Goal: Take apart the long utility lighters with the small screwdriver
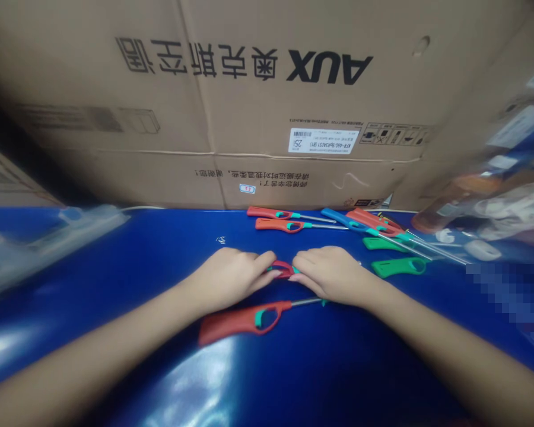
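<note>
One red lighter [285, 272] | left hand [235, 274], right hand [336, 274] holding | carton [244, 112]: "AUX"

Left fingers [266, 261], right fingers [304, 261] gripping red lighter [285, 270].

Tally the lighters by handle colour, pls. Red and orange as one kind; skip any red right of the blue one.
Red/orange: 4 (held lighter, near lighter, back red lighter, orange lighter)
Blue: 1 (blue lighter)
Green: 2 (upper green lighter, lower green lighter)
Total: 7
</note>
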